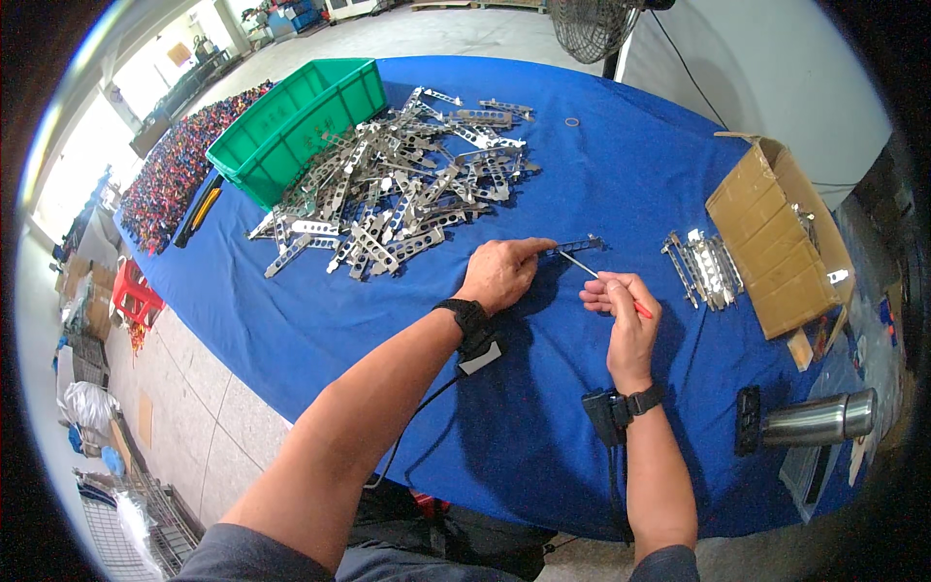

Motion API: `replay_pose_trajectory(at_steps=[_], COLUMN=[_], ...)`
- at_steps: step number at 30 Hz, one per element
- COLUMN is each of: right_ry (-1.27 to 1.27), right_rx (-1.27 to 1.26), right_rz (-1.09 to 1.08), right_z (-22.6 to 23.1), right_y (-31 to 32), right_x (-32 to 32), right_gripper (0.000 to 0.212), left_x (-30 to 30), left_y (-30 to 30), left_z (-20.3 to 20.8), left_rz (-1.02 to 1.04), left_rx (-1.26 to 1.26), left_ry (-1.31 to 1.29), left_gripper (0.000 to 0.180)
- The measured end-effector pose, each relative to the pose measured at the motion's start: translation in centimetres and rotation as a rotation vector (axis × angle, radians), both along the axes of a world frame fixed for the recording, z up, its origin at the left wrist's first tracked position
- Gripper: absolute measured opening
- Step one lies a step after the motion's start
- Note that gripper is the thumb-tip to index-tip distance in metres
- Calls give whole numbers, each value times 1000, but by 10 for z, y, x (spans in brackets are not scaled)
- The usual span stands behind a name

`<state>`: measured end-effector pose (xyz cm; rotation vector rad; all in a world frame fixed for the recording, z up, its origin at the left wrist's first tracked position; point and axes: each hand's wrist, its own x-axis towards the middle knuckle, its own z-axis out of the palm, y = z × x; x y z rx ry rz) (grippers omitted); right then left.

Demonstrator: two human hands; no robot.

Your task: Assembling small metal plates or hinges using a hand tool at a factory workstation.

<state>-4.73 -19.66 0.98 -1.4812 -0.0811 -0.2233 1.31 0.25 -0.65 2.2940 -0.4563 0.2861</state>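
Near the middle of the blue cloth, my left hand (502,275) has its index finger stretched onto the left end of a narrow metal bracket with holes (585,243). The other fingers are curled, and the thumb is mostly hidden. My right hand (626,312) grips a slim tool with a red handle and a thin metal shaft (580,264); its exact kind is unclear. The shaft's tip meets or nearly meets the bracket beside my left fingertip. Farther left lies a large heap of similar metal brackets (402,184).
A green crate (291,131) stands behind the heap, beside a cutter knife (200,211) and a mass of small coloured pieces (179,170). On the right are a row of brackets (705,271), a cardboard box (776,242) and a steel flask (819,419). Cables trail from both wrists.
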Motion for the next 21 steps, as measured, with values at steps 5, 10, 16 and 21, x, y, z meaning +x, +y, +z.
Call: replay_pose_trajectory(at_steps=[5, 10, 16, 21], right_ry=[18, -25, -38, -46], right_rx=[46, 7, -26, -47], right_rz=[-3, -19, -23, 10], right_z=[-3, 1, -1, -2], right_y=[-2, 7, -1, 0], right_x=[2, -1, 2, 0], right_gripper=[22, 22, 20, 21], left_x=[0, 0, 0, 0], left_y=[1, -1, 0, -1], left_z=[-1, 0, 1, -1], left_rz=[8, 7, 15, 13], left_rx=[11, 12, 31, 18], left_ry=[1, -16, 28, 9], left_gripper=[32, 31, 31, 31])
